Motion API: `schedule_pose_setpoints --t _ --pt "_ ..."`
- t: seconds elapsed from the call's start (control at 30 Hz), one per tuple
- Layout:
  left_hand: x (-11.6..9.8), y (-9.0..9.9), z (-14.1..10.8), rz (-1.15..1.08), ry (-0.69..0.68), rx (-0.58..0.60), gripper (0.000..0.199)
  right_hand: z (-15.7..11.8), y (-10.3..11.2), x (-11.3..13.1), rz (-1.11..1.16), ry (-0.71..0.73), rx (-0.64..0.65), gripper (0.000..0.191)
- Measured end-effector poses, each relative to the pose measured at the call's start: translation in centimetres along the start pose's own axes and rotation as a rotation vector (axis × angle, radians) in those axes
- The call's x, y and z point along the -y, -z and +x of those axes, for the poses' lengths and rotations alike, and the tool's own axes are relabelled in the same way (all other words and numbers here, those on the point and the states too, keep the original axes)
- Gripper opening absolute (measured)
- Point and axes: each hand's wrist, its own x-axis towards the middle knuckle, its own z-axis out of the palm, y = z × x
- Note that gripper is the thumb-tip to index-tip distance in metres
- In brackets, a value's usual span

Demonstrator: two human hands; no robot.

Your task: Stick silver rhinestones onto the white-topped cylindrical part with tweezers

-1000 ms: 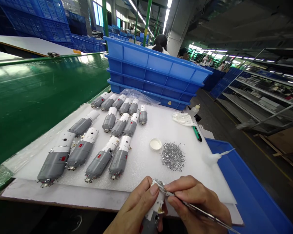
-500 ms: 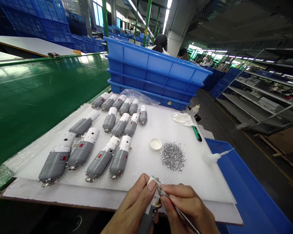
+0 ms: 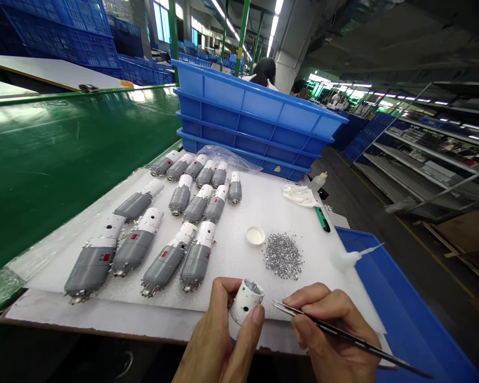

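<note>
Room: a factory hall, with a green conveyor belt (image 3: 64, 159) along your left and a stack of blue plastic crates (image 3: 247, 114) straight ahead
Cylinder: a white perforated cylinder (image 3: 245, 303) sits over the near edge of the white foam sheet (image 3: 271, 207), its open end tilted up
Left hand (image 3: 219, 340): clamped around the cylinder, thumb across its front
Right hand (image 3: 331, 324): closed on black tweezers (image 3: 343, 335), their tips just beside the cylinder, not touching it
Surface: the foam sheet carries a pile of silver granules (image 3: 283, 256), a small white cap (image 3: 255, 235) and rows of gray-and-white assemblies (image 3: 90, 271)
Beyond: a blue tray (image 3: 399, 298) lies past the sheet's right edge; a co-worker (image 3: 263, 72) is behind the crates
</note>
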Motion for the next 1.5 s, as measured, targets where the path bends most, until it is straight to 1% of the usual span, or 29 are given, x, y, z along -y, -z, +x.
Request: schedule_pose_setpoints --t 0.03,0.07,0.13,0.17,0.2,0.23,0.3,0.37,0.47,0.63,0.73,0.8,0.87,1.03,1.2,1.4,1.5 --pt "0.1 0.2 0.2 -0.060 0.040 0.057 0.038 0.4 0.4 0.1 0.002 0.014 0.078 0.014" --pt "0.1 0.5 0.4 -0.159 0.087 0.152 0.038 1.0 0.8 0.3 0.008 0.025 0.164 0.018" --pt "0.4 1.3 0.8 -0.395 0.167 0.398 0.037 2.2 1.6 0.6 0.045 0.008 0.316 0.022" --pt "0.5 1.6 1.0 -0.488 0.195 0.497 0.037 2.8 1.9 0.8 0.076 -0.026 0.369 0.022" --pt "0.6 2.0 1.1 -0.543 0.220 0.560 0.036 3.3 2.1 0.9 0.112 -0.074 0.404 0.022" --pt "0.7 2.3 1.2 -0.563 0.240 0.588 0.036 3.8 2.2 1.0 0.152 -0.127 0.427 0.021" --pt "0.7 2.7 1.1 -0.559 0.287 0.591 0.036 4.3 2.1 1.1 0.227 -0.219 0.469 0.021" --pt "0.7 2.8 0.8 -0.557 0.311 0.563 0.037 4.6 1.8 1.0 0.278 -0.282 0.498 0.021" --pt "0.5 2.6 0.6 -0.512 0.305 0.524 0.042 4.7 1.6 0.9 0.331 -0.350 0.522 0.021" --pt "0.3 2.7 0.8 -0.414 0.250 0.572 0.046 4.9 1.6 1.0 0.384 -0.432 0.544 0.019" --pt "0.3 2.9 1.0 -0.401 0.269 0.607 0.046 5.1 1.6 1.2 0.363 -0.448 0.557 0.019" --pt "0.3 3.0 1.1 -0.397 0.303 0.627 0.046 5.2 1.6 1.3 0.344 -0.440 0.574 0.019" --pt "0.3 3.1 1.1 -0.401 0.321 0.617 0.044 5.3 1.6 1.4 0.324 -0.431 0.589 0.019" --pt "0.3 3.1 1.2 -0.443 0.344 0.634 0.040 5.6 1.5 1.6 0.281 -0.390 0.624 0.019" --pt "0.4 3.2 1.3 -0.416 0.353 0.640 0.039 5.6 1.5 1.7 0.224 -0.334 0.627 0.019" --pt "0.6 3.2 1.5 -0.426 0.363 0.662 0.039 4.9 1.3 2.5 -0.019 -0.129 0.579 0.019" --pt "0.6 3.1 1.6 -0.446 0.342 0.645 0.037 4.4 1.2 2.8 -0.104 -0.026 0.549 0.018"
